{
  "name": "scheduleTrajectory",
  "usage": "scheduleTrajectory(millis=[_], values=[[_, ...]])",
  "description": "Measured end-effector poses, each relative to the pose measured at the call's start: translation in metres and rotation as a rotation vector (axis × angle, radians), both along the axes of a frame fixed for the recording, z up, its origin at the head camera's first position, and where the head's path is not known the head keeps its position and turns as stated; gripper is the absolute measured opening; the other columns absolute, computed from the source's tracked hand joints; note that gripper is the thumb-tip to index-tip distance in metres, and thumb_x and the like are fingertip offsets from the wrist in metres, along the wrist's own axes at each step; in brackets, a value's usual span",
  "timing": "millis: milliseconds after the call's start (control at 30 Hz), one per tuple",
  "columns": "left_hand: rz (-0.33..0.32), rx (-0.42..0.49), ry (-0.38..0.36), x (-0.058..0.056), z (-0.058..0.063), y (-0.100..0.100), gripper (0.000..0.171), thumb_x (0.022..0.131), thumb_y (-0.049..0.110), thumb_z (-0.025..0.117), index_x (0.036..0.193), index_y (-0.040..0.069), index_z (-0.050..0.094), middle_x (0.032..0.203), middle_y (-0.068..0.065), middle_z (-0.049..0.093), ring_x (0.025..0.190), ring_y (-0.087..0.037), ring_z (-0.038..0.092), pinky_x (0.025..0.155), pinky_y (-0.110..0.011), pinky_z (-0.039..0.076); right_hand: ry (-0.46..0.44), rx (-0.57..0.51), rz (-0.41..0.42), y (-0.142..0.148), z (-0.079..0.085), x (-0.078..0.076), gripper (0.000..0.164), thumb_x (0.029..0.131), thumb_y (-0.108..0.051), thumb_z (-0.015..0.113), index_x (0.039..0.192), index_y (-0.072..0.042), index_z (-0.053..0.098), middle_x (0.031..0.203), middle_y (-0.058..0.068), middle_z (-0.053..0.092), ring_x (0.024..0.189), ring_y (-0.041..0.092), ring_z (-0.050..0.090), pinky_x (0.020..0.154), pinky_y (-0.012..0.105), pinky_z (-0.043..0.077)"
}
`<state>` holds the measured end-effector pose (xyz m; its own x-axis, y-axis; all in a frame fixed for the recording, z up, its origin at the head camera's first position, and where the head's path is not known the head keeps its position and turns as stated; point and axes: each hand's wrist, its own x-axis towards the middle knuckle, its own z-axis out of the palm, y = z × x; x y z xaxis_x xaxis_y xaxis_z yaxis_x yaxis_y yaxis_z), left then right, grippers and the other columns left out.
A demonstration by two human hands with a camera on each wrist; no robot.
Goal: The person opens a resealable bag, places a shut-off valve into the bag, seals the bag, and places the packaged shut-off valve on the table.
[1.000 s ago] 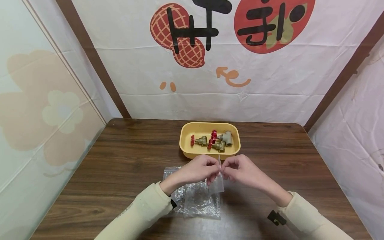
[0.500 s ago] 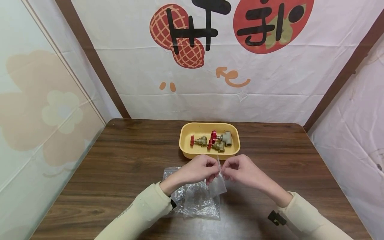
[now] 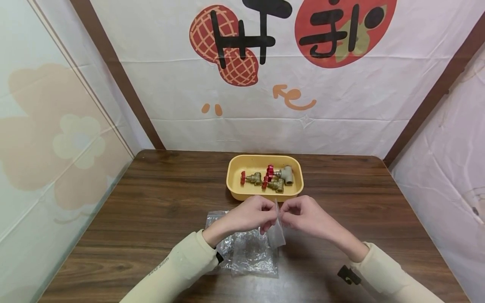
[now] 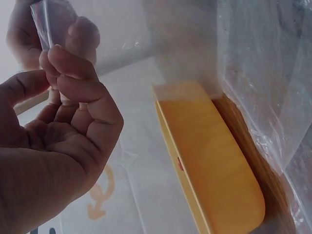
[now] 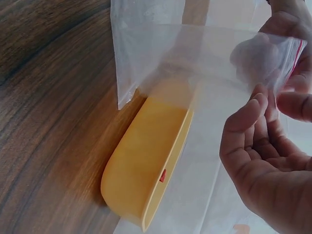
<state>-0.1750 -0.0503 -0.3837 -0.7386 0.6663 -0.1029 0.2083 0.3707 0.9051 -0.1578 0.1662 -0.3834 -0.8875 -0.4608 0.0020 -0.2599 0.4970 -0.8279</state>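
A clear zip-lock bag [image 3: 277, 236] hangs between my two hands, in front of the yellow tub. My left hand [image 3: 254, 213] pinches its upper edge between thumb and fingers. From the other side, my right hand [image 3: 308, 215] pinches the same edge, its fingertips close to the left ones. Along that edge runs a red strip, visible in the right wrist view, where the bag [image 5: 161, 58] spreads out as a see-through sheet. Nothing shows inside it. Below the left hand, more clear plastic bags [image 3: 251, 259] lie on the table, partly covered by the left forearm.
The yellow tub [image 3: 236, 192] stands beyond my hands and holds a few brass valves [image 3: 256, 178] with red handwheels; one tee-shaped body [image 3: 287, 175] is greyer. Dark wood-grain table [image 3: 159, 198] surrounds it. A printed cloth [image 3: 174, 109] hangs behind the table's far edge.
The lower part of the zip-lock bag has swung slightly to the right and turned narrower to the head view. Both hands keep their grip in almost the same place.
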Motion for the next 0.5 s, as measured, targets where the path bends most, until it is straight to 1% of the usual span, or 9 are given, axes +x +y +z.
scheduleTrajectory(millis=[133,200,267,333,367,500], values=[[-0.02,-0.015,0.011,0.0002,0.002,-0.0009,0.028,0.102,0.013,0.056,0.078,0.003,0.066,0.059,0.0,0.059,0.054,-0.012,0.057,0.054,-0.023,0.042,0.009,-0.007,0.013,-0.0025,0.0014,-0.001,0.014,0.097,-0.009,0.065,0.088,-0.013,0.076,0.065,-0.004,0.06,0.058,0.011,0.054,0.052,0.024,0.044],[-0.018,-0.015,0.014,0.0001,0.0027,-0.0021,0.029,0.103,0.016,0.057,0.081,0.002,0.067,0.06,0.0,0.06,0.055,-0.012,0.057,0.055,-0.024,0.043,0.01,-0.017,0.016,-0.002,0.0014,-0.0018,0.013,0.098,-0.009,0.066,0.089,-0.012,0.075,0.065,-0.004,0.06,0.058,0.011,0.054,0.052,0.024,0.044],[-0.017,-0.011,0.013,-0.0004,0.0027,-0.0037,0.03,0.105,0.021,0.059,0.083,0.003,0.068,0.062,0.001,0.06,0.056,-0.012,0.058,0.056,-0.024,0.045,0.004,-0.026,0.018,-0.0013,0.0017,-0.0026,0.013,0.099,-0.009,0.067,0.089,-0.01,0.075,0.066,-0.003,0.06,0.059,0.011,0.055,0.052,0.024,0.045],[-0.021,-0.002,0.015,-0.0014,0.0023,-0.0051,0.029,0.105,0.023,0.062,0.083,0.005,0.069,0.064,0.0,0.061,0.057,-0.012,0.057,0.055,-0.023,0.043,-0.007,-0.038,0.021,-0.0001,0.002,-0.0034,0.012,0.099,-0.01,0.067,0.089,-0.009,0.074,0.068,-0.001,0.062,0.06,0.012,0.056,0.053,0.024,0.046],[-0.023,0.005,0.015,-0.002,0.002,-0.0055,0.027,0.104,0.023,0.064,0.083,0.007,0.069,0.064,0.0,0.061,0.057,-0.013,0.057,0.054,-0.023,0.043,-0.01,-0.042,0.021,0.0003,0.0021,-0.0038,0.012,0.099,-0.01,0.068,0.089,-0.008,0.074,0.07,0.0,0.063,0.061,0.012,0.057,0.054,0.025,0.047],[-0.038,0.022,0.02,-0.004,0.0007,-0.0063,0.023,0.103,0.019,0.066,0.085,0.006,0.07,0.065,0.0,0.062,0.057,-0.012,0.057,0.051,-0.022,0.039,-0.026,-0.054,0.024,0.0004,0.0036,-0.0044,0.011,0.1,-0.012,0.068,0.091,-0.008,0.075,0.075,0.003,0.067,0.064,0.014,0.059,0.056,0.025,0.049]])
